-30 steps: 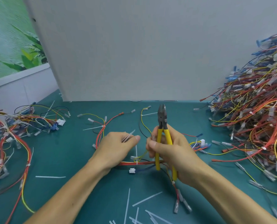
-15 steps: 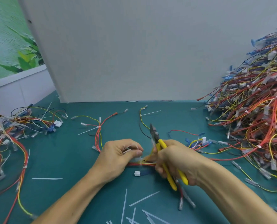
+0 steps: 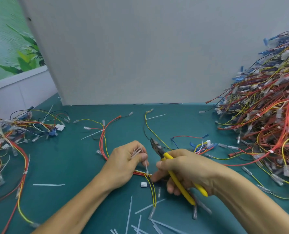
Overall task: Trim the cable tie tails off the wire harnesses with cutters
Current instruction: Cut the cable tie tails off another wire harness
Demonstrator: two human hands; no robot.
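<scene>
A red and yellow wire harness lies on the green mat between my hands. My left hand pinches the white cable tie tail that stands up from the bundle, and several cut tails stick out of its fist. My right hand grips the yellow-handled cutters. Their dark jaws point up and to the left, clear of the tail. My right forefinger rests on the harness by the tie.
A big heap of harnesses fills the right side. A smaller pile lies at the left. Cut tie tails litter the mat near me. A grey board stands behind.
The cutters have tipped from upright to lying back in my right hand. My left hand has taken hold of the standing tie tail. Both hands have dropped to the harness.
</scene>
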